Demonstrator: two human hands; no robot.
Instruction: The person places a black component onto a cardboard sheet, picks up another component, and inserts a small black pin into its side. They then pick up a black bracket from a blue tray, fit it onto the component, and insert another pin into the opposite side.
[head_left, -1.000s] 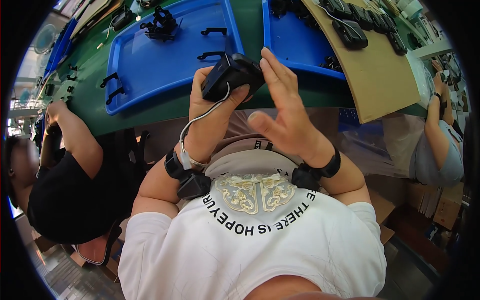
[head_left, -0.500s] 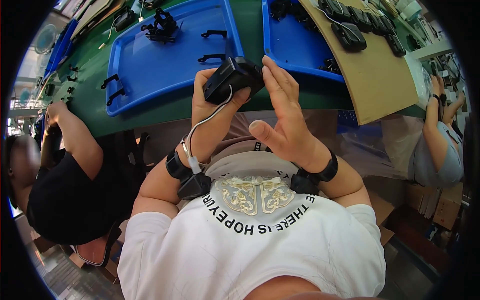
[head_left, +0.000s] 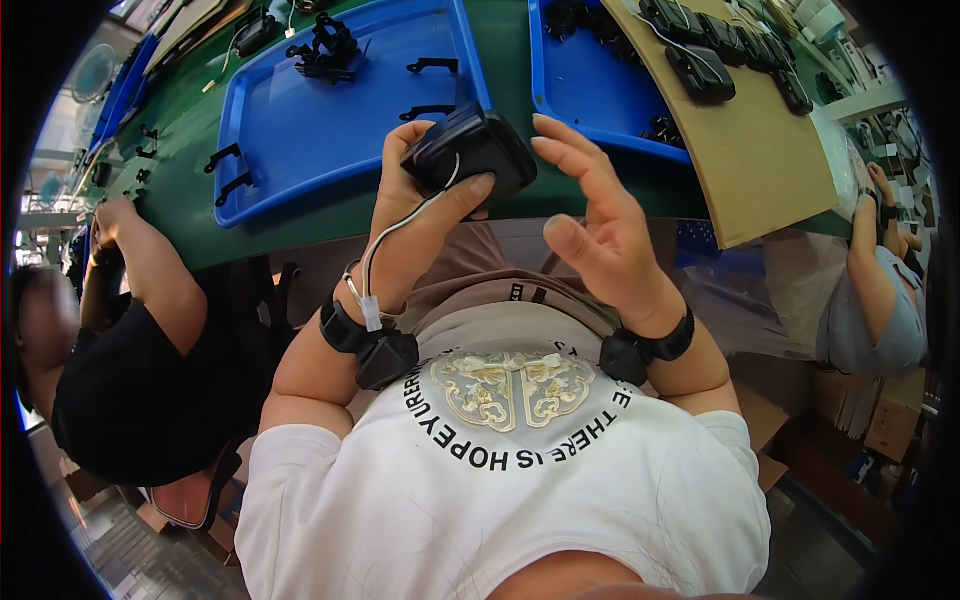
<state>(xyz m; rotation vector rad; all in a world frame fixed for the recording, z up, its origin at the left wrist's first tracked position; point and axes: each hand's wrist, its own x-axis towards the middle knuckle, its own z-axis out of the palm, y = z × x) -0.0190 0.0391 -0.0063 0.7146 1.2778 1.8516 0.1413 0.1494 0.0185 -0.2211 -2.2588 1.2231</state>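
My left hand [head_left: 400, 215] is wrapped round a black plastic box-shaped device [head_left: 495, 150] with rounded corners, its thumb pressed on the near side. From the device a thin white cable [head_left: 384, 237] runs down over my wrist to a pale connector [head_left: 371, 313] hanging by the wristband. Just right of the device, my right hand [head_left: 615, 235] is open, fingers spread and slightly curled, apart from it and holding nothing. Behind the device lies a blue tray [head_left: 300, 130] with black brackets [head_left: 430, 66] and a cluster of black parts [head_left: 328, 50] in it.
A second blue tray [head_left: 590, 95] with small black parts is at back right, partly under a cardboard sheet [head_left: 755, 180] bearing several black devices [head_left: 700, 72]. Black brackets [head_left: 232, 178] sit on the left tray's rim. Co-workers sit at left [head_left: 150, 350] and right [head_left: 880, 290].
My right hand has drawn back from the device toward the right, and its fingers have curled a little. The device has turned in my left hand, showing more of its broad face.
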